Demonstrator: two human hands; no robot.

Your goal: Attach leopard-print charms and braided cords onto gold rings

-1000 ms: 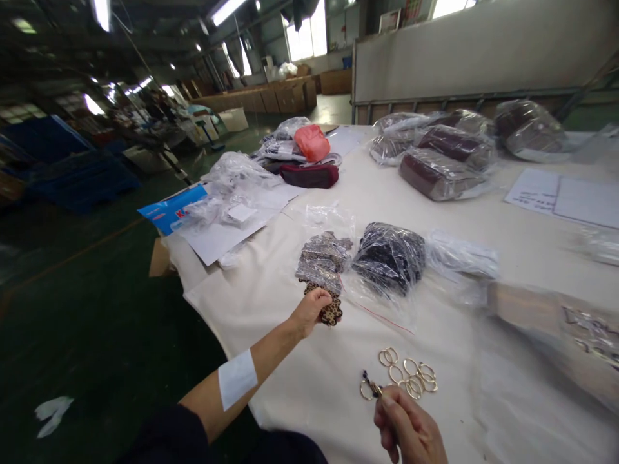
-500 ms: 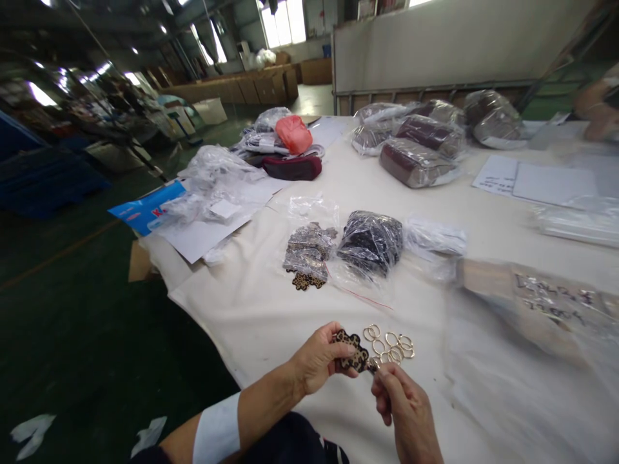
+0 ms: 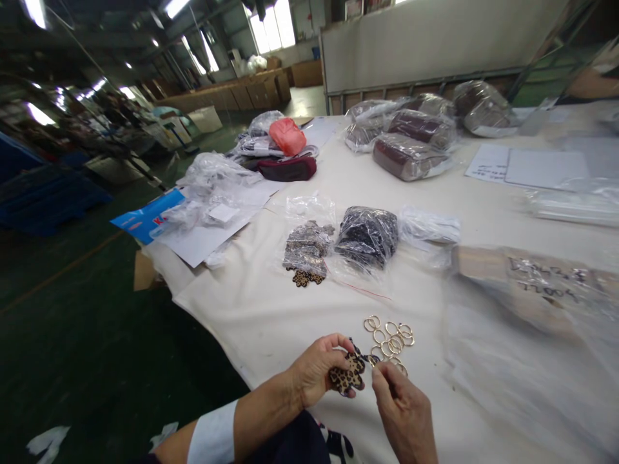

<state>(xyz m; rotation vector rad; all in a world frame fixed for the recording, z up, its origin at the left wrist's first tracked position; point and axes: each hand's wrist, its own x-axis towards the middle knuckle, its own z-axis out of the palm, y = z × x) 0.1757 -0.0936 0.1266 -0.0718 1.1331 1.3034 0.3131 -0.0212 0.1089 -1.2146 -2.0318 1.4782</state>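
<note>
My left hand (image 3: pixel 315 368) is closed on a leopard-print, flower-shaped tag (image 3: pixel 344 377) with a dark edge, gripped between thumb and fingers. A narrow strap (image 3: pixel 362 354) runs from the tag toward my right hand (image 3: pixel 405 405). The right fingertips pinch a small gold ring (image 3: pixel 373 362) at the strap's end; they partly cover it. Just beyond the right fingers lie several loose gold rings (image 3: pixel 393 341) on the cloth. Farther back, a clear bag (image 3: pixel 309 241) holds more leopard-print tags, with some showing at its mouth.
A wrapped black bundle (image 3: pixel 366 237) lies beside the bag of tags. At right is a large plastic bag with writing (image 3: pixel 546 283). Wrapped pouches (image 3: pixel 411 154) and papers (image 3: pixel 532 166) lie at the back. The white-covered table (image 3: pixel 271 309) drops off at left.
The tag has tipped downward in my left hand, and its strap now shows between the hands. A gold ring has come into view at the right fingertips. The view has shifted slightly.
</note>
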